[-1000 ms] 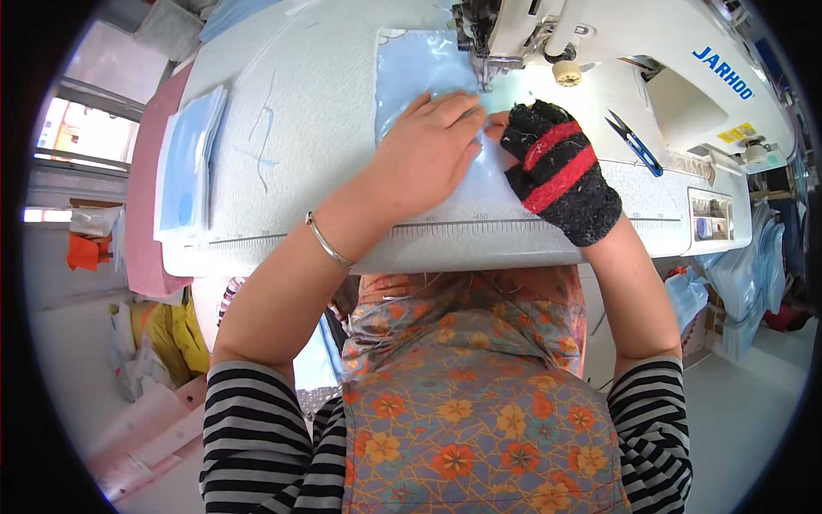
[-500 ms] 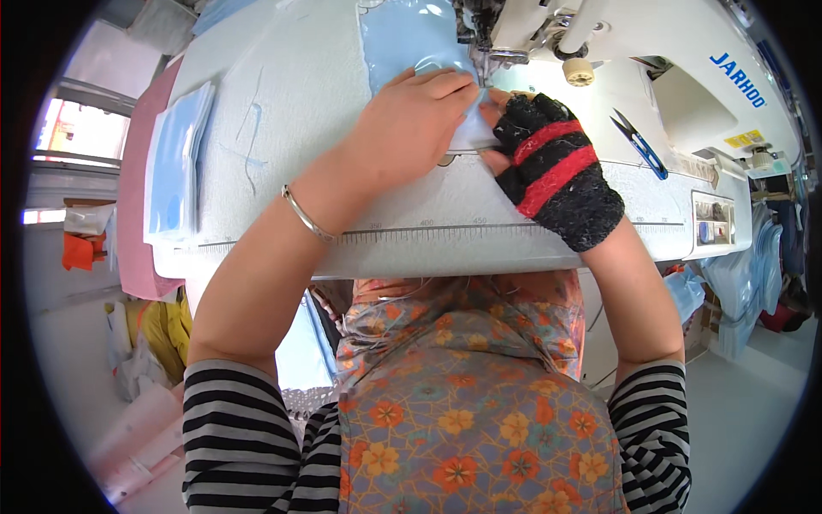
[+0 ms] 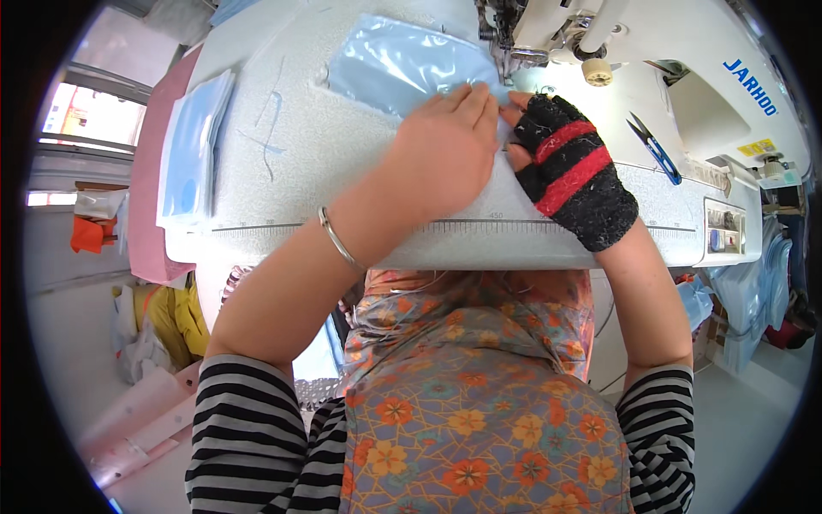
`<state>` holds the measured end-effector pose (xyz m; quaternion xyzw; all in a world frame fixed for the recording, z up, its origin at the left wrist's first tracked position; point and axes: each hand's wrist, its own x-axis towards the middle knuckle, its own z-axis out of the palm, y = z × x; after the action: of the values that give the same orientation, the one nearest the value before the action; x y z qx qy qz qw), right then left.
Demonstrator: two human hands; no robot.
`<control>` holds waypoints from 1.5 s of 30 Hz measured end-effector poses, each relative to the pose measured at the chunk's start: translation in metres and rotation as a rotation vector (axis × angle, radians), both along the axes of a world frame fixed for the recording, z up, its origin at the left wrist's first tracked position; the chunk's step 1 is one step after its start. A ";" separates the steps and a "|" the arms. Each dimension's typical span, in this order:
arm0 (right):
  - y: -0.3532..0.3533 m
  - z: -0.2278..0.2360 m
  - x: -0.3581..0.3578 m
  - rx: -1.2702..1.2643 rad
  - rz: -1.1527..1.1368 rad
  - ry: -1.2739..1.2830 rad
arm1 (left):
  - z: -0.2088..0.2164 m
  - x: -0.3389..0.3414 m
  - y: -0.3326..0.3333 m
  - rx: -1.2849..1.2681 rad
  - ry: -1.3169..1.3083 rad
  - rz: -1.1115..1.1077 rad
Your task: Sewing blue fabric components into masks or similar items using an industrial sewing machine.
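Pressing flat, the left hand [image 3: 445, 154] and gloved right hand [image 3: 565, 167] should keep the blue fabric [image 3: 402, 64] smooth, apparently feeding the sewing machine [image 3: 548, 30]

Bright, even light, sharp, fisheye-bent edges

The blue cloth [image 3: 402, 64] has been fed farther under the sewing machine [image 3: 548, 34], and more of it now lies spread to the far left. The left hand [image 3: 441, 150] and the gloved right hand [image 3: 569, 167] have been carried farther along with it, and the fingertips now lie close together near the needle.
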<state>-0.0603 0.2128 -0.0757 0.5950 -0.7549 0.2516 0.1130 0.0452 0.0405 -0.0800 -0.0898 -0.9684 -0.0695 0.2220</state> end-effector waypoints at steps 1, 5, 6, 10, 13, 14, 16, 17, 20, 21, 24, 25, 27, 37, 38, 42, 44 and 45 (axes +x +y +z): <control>0.001 -0.003 -0.003 0.004 0.002 0.017 | -0.001 0.002 0.005 -0.003 0.001 -0.002; 0.001 -0.004 -0.006 -0.014 -0.010 -0.007 | 0.000 0.008 0.016 0.007 0.018 0.000; 0.002 -0.004 -0.006 -0.017 -0.015 -0.005 | 0.001 0.008 0.017 0.016 0.025 -0.013; 0.004 -0.005 -0.006 -0.008 0.008 0.024 | 0.005 0.004 0.017 0.048 0.050 -0.020; 0.004 -0.008 -0.006 -0.032 0.005 0.024 | 0.006 -0.001 0.014 0.128 0.043 -0.041; 0.003 -0.008 -0.007 -0.048 0.010 0.053 | 0.003 -0.004 0.010 0.118 0.075 -0.046; 0.002 -0.007 -0.006 -0.051 0.005 0.065 | 0.001 -0.009 0.006 0.110 0.107 -0.052; 0.002 -0.006 -0.006 -0.055 0.000 0.076 | 0.001 -0.011 0.005 0.113 0.108 -0.040; -0.001 0.003 -0.003 -0.031 -0.010 0.067 | -0.001 -0.020 -0.004 0.137 0.115 -0.039; -0.002 0.002 -0.003 -0.030 -0.009 0.067 | -0.002 -0.023 -0.009 0.157 0.121 -0.051; -0.003 -0.004 -0.006 -0.047 -0.012 0.034 | -0.003 -0.034 -0.021 0.146 0.086 -0.072; -0.004 -0.006 -0.007 -0.040 -0.030 0.040 | -0.004 -0.037 -0.026 0.147 0.082 -0.065; -0.004 -0.008 -0.008 -0.034 -0.040 0.041 | -0.005 -0.041 -0.037 0.221 0.067 -0.106; -0.004 0.000 -0.010 -0.065 -0.082 -0.028 | 0.012 -0.026 -0.065 -0.042 0.051 0.280; -0.003 0.000 -0.010 -0.053 -0.081 -0.022 | 0.012 -0.027 -0.067 -0.027 0.013 0.292; -0.004 0.003 -0.006 -0.095 -0.060 -0.099 | 0.020 -0.015 -0.064 -0.112 -0.078 0.328; -0.003 -0.005 -0.012 -0.077 -0.064 -0.106 | 0.025 0.009 -0.054 -0.111 -0.087 0.367; -0.001 -0.009 -0.015 -0.090 -0.049 -0.092 | 0.027 0.027 -0.047 -0.105 -0.097 0.397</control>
<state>-0.0750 0.2121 -0.0845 0.5585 -0.7615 0.3095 0.1110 0.0722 -0.0064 -0.0528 0.0948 -0.9790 0.0219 0.1794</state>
